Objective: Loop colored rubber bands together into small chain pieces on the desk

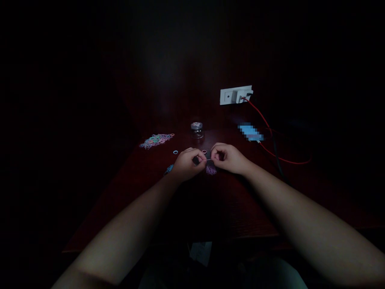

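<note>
Over the middle of a dark red table (234,208), my left hand (188,163) and my right hand (231,158) are both closed in a pinch. A thin, pale purple elastic band (209,159) spans the short gap between their fingertips. Just below it lies a bunch of purple bands (211,170). A single pink band (204,151) rests behind my fingers. Beside my left hand are a loose blue band (175,152) and a blue bunch of bands (169,169), the latter partly hidden by that hand.
A mixed pile of coloured bands (156,140) lies at the back left. Behind my hands stands a small clear jar (197,131) with a lid. At right, a red cable (266,119) runs from a wall socket (228,96) to a blurred-out blue device (250,132). The surroundings are very dark.
</note>
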Tool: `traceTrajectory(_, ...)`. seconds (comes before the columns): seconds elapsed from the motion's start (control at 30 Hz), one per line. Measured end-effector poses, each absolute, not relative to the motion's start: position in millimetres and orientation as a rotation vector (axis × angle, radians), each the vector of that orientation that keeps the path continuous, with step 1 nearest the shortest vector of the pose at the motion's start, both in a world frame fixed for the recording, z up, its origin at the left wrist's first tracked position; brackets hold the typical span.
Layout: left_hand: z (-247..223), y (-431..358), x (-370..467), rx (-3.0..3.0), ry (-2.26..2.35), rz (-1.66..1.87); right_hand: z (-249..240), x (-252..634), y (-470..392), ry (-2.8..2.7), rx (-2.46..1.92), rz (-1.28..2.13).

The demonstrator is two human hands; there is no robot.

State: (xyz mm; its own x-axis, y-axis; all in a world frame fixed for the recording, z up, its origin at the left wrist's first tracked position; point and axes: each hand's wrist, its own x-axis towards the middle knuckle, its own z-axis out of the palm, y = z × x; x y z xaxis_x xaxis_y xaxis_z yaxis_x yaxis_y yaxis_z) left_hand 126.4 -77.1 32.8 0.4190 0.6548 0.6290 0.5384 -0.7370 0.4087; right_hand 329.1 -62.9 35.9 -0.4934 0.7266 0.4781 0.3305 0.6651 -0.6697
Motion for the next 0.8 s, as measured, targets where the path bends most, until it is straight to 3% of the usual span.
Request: traceTrajectory(0.8,25.2,-71.9,126.2,2.482,1.050,1.163,30.6,326.6,-61.8,-1.984,-0.813,0.804)
